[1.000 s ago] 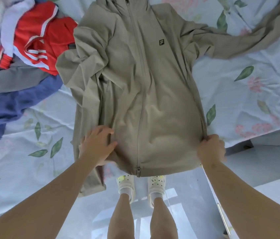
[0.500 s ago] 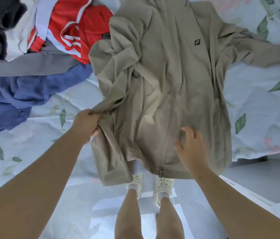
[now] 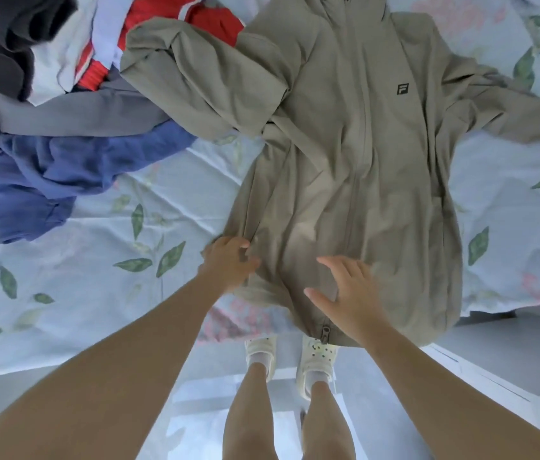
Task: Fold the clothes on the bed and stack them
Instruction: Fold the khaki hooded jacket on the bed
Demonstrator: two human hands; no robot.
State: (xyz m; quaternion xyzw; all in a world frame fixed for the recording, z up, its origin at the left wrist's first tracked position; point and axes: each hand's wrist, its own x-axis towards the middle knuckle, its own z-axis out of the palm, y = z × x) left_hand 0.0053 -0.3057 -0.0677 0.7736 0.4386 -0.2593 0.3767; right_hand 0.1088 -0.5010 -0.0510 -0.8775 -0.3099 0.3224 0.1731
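Two hands: both low on the jacket, by the bed's near edge
Left hand (image 3: 229, 263): fingers curled, gripping a bunch of fabric at the jacket's left side edge, just above the hem
Right hand (image 3: 345, 290): fingers straight and spread, palm down over the jacket front just right of the zip, holding nothing; touching or just above, cannot tell
Jacket (image 3: 345, 161): beige, zipped, front up, flat on the bed, hem hanging over the near edge, collar toward the far edge and cut off by the frame
Left sleeve (image 3: 195, 71): bunched, folded up toward the pile, overlapping the grey garment
Right sleeve (image 3: 511, 117): stretched out toward the bed's right edge
Logo (image 3: 402, 89): small, dark, on the chest right of the zip
Zip pull (image 3: 325, 333): at the hem, just beside the right wrist
Bed (image 3: 79, 293): pale creased sheet, leaf and pink flower print
Pile: unfolded, far left corner; blue garment (image 3: 63, 180) nearest, grey garment (image 3: 72, 117) behind it, red garment (image 3: 215, 18) and dark garment (image 3: 6, 34) farthest
Shoes (image 3: 316, 356): pale, on the floor below the hem
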